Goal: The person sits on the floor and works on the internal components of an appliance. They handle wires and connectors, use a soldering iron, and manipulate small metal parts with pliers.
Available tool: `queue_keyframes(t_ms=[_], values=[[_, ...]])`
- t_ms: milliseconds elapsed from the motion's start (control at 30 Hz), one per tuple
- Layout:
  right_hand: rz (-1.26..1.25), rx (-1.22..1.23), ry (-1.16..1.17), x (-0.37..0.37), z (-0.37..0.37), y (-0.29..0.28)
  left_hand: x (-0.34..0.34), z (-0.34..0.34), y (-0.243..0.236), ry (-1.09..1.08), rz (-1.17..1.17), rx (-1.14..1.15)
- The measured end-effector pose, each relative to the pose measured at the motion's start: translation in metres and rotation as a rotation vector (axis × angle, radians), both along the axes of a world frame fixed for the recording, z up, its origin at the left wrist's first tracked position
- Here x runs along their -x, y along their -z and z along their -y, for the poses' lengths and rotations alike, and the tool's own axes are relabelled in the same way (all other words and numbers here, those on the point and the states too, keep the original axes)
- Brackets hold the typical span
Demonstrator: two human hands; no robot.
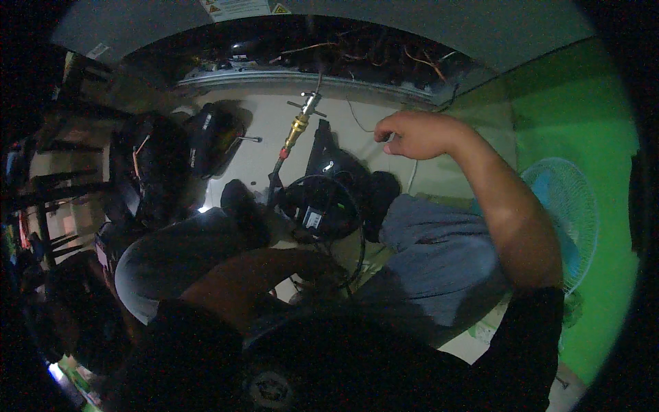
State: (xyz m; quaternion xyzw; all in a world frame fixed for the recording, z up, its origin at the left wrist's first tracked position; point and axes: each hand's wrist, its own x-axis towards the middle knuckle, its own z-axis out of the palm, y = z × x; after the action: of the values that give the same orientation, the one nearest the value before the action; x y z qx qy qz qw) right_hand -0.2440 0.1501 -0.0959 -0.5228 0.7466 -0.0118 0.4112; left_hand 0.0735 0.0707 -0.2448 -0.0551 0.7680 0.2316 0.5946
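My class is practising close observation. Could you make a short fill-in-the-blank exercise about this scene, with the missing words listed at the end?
1. The raised hand, nearer the fan, is the person's ____ one.
2. The wall beside the fan is coloured ____.
3. The band directly below the brass fitting is coloured ____.

Missing words: right; green; red.

Fitting (298, 128) looks like shiny brass and silvery metal tbh, and the hose (277, 167) seems like matt black rubber. Trousers (439, 254) are soft-looking, wrinkly cloth, while the wall (583, 137) looks pretty smooth.
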Motion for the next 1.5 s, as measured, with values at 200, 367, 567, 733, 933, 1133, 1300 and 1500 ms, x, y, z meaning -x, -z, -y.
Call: queue_keyframes(t_ms=[200, 367, 567, 733, 933, 1133, 1300, 1500], values=[[0.007, 0.061, 0.014, 0.006, 0.001, 0.001, 0.004, 0.003, -0.002, 0.021, -0.01, -0.002], [-0.028, 0.029, 0.022, 0.003, 0.005, -0.001, 0.007, 0.003, -0.006, 0.024, -0.019, -0.002], [0.005, -0.024, -0.016, 0.003, 0.008, 0.004, 0.004, 0.002, -0.007, 0.011, -0.038, -0.008], [0.019, 0.054, 0.004, 0.002, 0.004, 0.009, 0.002, 0.0, -0.01, 0.013, -0.044, -0.025], [0.032, -0.03, 0.001, 0.001, 0.004, 0.009, 0.003, -0.002, -0.01, 0.019, -0.049, -0.031], [0.011, 0.013, -0.014, 0.002, 0.001, 0.006, 0.006, -0.002, -0.007, 0.052, -0.049, -0.028], [0.068, -0.043, 0.033, 0.004, 0.001, 0.009, 0.008, 0.0, -0.01, 0.084, -0.058, -0.025], [0.056, -0.022, -0.002, 0.004, 0.004, 0.01, 0.023, 0.018, -0.045, 0.182, -0.105, -0.014]])
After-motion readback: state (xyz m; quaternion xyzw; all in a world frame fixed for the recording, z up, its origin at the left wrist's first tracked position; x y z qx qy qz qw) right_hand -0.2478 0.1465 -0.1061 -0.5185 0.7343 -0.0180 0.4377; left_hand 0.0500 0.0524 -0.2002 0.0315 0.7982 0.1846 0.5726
